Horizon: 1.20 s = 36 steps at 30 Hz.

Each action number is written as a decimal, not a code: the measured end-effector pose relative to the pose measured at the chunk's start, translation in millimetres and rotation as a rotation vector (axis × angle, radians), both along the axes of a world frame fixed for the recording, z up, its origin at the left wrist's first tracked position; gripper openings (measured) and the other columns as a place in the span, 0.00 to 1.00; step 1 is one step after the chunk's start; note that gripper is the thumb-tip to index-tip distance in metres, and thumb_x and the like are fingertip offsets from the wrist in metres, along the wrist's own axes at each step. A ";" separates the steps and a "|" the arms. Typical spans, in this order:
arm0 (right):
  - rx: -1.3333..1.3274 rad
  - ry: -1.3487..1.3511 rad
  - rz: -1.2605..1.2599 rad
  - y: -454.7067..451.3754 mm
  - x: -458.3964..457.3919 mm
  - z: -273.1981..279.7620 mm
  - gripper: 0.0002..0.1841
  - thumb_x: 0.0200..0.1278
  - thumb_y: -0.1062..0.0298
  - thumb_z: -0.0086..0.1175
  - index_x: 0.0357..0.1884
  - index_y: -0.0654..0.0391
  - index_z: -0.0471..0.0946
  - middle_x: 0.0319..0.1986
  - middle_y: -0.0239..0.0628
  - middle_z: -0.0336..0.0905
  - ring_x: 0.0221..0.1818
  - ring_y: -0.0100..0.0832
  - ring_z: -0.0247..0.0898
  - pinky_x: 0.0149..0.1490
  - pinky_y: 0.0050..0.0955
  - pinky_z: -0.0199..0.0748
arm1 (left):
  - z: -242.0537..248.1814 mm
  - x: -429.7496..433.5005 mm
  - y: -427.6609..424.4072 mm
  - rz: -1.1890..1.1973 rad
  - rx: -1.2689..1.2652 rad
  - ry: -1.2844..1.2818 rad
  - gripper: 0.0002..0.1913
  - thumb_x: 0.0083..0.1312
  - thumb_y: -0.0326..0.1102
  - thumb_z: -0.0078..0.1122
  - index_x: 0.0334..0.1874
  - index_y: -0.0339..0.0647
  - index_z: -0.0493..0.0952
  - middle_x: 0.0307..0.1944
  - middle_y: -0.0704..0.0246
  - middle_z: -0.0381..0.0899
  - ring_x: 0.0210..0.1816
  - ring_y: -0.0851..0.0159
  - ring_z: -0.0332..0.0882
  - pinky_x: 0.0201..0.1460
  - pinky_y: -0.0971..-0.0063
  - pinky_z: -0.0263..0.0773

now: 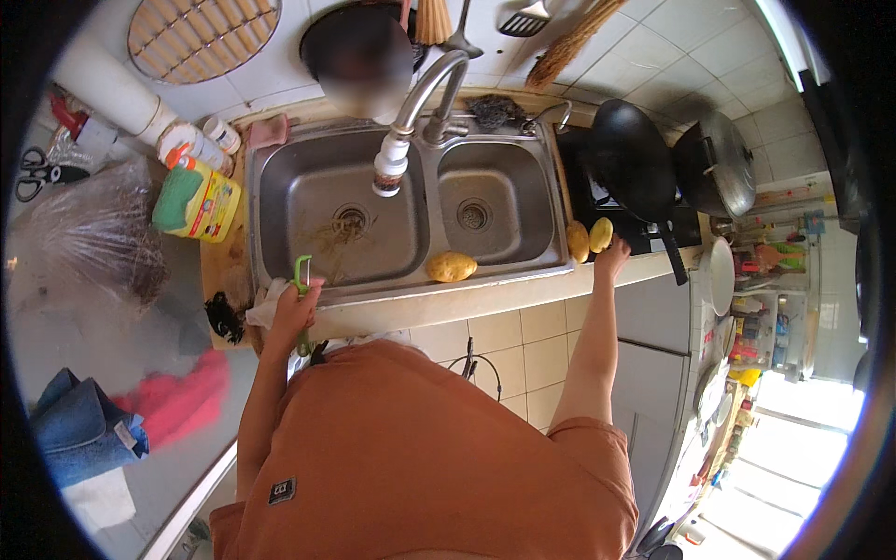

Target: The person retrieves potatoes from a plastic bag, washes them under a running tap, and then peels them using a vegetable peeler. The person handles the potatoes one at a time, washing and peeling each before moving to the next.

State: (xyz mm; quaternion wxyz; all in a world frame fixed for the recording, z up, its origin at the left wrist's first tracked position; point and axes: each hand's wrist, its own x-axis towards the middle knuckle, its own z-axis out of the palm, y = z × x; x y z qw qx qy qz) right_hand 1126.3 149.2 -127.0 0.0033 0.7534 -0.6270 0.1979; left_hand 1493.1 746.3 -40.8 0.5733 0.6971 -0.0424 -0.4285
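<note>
My left hand point(297, 308) grips a green vegetable peeler point(302, 271) over the sink's front left corner, its head pointing up. My right hand point(613, 256) is at the counter right of the sink, against a pale yellow potato point(600, 234) that looks peeled; whether the fingers close on it is unclear. Beside that one lies a browner potato point(577, 242). Another potato point(451, 267) rests on the sink's front rim near the divider. Thin peelings point(343, 234) lie around the drain of the large left basin point(294, 203).
A steel faucet point(427, 91) with a white filter hangs over the basins. A black wok point(630, 161) sits on the stove, its handle point(673, 255) jutting past the counter edge. Left of the sink stand a yellow detergent bottle point(217, 206) and a green sponge point(175, 198).
</note>
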 end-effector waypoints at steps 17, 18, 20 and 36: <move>0.576 0.078 0.996 277.7 188.6 49.8 0.36 0.47 0.56 0.72 0.55 0.59 0.66 0.48 0.51 0.67 0.54 0.52 0.66 0.57 0.46 0.69 | 0.5 -8.2 -39.4 -0.165 -0.101 0.048 0.11 0.74 0.37 0.47 0.43 0.34 0.74 0.26 0.71 0.73 0.24 0.75 0.67 0.27 0.77 0.65; 0.576 -0.018 0.966 286.8 191.4 50.3 0.35 0.46 0.56 0.73 0.53 0.59 0.66 0.47 0.51 0.67 0.52 0.52 0.67 0.55 0.46 0.71 | 5.0 -9.5 -43.3 -0.178 -0.101 0.057 0.12 0.75 0.37 0.46 0.43 0.35 0.74 0.27 0.71 0.73 0.25 0.75 0.67 0.28 0.77 0.65; 0.636 -0.241 0.901 313.1 207.5 66.4 0.34 0.47 0.57 0.73 0.51 0.59 0.64 0.49 0.52 0.66 0.51 0.53 0.68 0.52 0.45 0.73 | 8.7 -12.1 -48.2 -0.188 -0.126 0.070 0.14 0.74 0.42 0.50 0.45 0.36 0.73 0.27 0.72 0.73 0.25 0.75 0.66 0.28 0.78 0.65; 1.761 -1.304 0.709 411.7 269.0 145.3 0.23 0.77 0.52 0.40 0.63 0.58 0.65 0.53 0.38 0.73 0.56 0.31 0.70 0.60 0.34 0.67 | 32.9 8.3 -64.9 0.102 -0.472 0.277 0.16 0.72 0.50 0.54 0.42 0.42 0.72 0.26 0.78 0.71 0.24 0.78 0.65 0.25 0.83 0.60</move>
